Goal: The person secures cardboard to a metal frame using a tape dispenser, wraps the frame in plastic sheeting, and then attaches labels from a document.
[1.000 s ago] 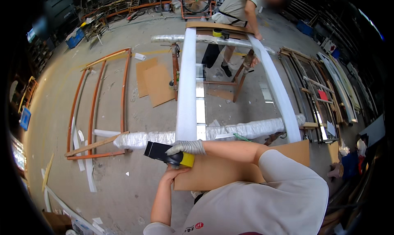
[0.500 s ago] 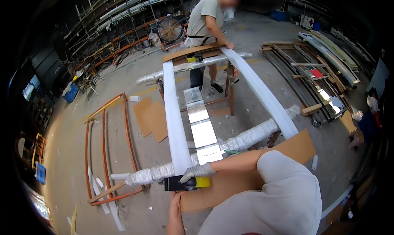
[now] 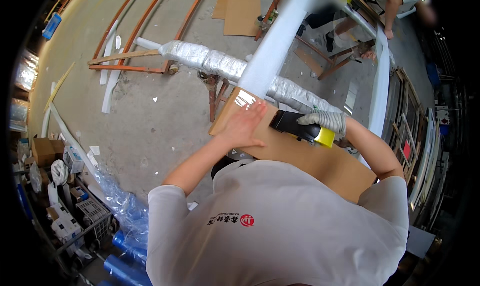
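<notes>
My bare left hand (image 3: 242, 127) lies flat with fingers spread on a brown cardboard strip (image 3: 320, 162), just below a shiny piece of clear tape (image 3: 245, 99). The tape sits where the cardboard meets the end of a bar wrapped in white foam (image 3: 274, 53). In a grey knitted glove, my right hand (image 3: 327, 120) grips a black and yellow tape dispenser (image 3: 295, 126) just above the cardboard, to the right of my left hand. Whether tape still runs from the dispenser cannot be made out.
A plastic-wrapped crossbar (image 3: 205, 61) on a rusty stand (image 3: 212, 93) supports the foam-wrapped bars. Another person (image 3: 392, 11) stands at the far end. Orange metal frames (image 3: 142, 23) lie at upper left; blue film rolls (image 3: 127, 268) and boxes are at lower left.
My view has swung toward the near-left corner. My left hand has moved from the cardboard's edge to flat on top. The tape dispenser has moved right, away from the corner; tape now shows there.
</notes>
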`<action>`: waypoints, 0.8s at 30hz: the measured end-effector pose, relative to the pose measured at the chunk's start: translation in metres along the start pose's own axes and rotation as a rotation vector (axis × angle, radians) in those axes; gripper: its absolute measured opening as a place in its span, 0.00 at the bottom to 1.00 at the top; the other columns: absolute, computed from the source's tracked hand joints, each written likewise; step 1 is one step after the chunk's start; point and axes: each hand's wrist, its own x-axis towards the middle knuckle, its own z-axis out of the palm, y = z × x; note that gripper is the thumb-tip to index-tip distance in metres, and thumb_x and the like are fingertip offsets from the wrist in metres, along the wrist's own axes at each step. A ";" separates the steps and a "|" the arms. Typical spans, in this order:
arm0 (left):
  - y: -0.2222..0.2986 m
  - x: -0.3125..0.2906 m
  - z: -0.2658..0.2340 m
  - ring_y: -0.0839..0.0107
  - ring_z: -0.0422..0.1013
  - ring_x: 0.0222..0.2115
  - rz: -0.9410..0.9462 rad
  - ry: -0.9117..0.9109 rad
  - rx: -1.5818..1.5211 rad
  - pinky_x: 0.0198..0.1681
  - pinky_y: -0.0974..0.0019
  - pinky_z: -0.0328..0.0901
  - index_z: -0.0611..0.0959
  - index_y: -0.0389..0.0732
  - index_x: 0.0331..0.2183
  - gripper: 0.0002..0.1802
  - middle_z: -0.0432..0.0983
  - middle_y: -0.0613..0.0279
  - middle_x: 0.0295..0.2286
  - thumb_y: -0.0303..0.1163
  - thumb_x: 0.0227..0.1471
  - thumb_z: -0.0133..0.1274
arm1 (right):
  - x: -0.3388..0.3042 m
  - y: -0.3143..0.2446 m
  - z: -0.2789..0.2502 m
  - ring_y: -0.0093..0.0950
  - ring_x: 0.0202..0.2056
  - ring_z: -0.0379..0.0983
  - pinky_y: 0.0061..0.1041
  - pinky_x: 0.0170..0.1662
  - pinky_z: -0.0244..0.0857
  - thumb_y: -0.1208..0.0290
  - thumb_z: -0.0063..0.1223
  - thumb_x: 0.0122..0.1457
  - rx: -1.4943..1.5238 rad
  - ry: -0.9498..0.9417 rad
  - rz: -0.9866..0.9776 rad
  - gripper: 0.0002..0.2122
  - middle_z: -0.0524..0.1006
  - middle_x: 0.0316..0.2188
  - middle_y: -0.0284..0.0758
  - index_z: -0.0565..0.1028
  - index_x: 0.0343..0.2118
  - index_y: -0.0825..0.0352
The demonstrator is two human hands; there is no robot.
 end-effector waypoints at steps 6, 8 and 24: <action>0.024 0.013 0.023 0.59 0.44 0.58 -0.051 -0.032 0.096 0.58 0.58 0.43 0.58 0.27 0.52 0.55 0.49 0.45 0.55 0.65 0.35 0.48 | 0.056 -0.056 -0.019 0.24 0.23 0.70 0.22 0.29 0.65 0.58 0.43 0.52 -0.342 -0.037 0.280 0.13 0.75 0.27 0.32 0.73 0.30 0.63; 0.017 0.015 0.029 0.57 0.50 0.55 -0.003 0.098 0.131 0.56 0.57 0.46 0.66 0.27 0.47 0.51 0.57 0.43 0.51 0.64 0.36 0.48 | 0.089 -0.069 -0.018 0.25 0.24 0.70 0.23 0.31 0.65 0.56 0.44 0.51 -0.625 -0.041 0.294 0.15 0.75 0.27 0.32 0.74 0.31 0.63; 0.049 0.038 0.044 0.44 0.39 0.57 0.021 -0.049 0.099 0.58 0.51 0.37 0.56 0.21 0.50 0.49 0.44 0.32 0.53 0.55 0.42 0.49 | -0.033 -0.073 -0.025 0.31 0.35 0.71 0.29 0.42 0.61 0.46 0.50 0.44 -1.089 0.167 0.476 0.26 0.76 0.33 0.33 0.74 0.38 0.65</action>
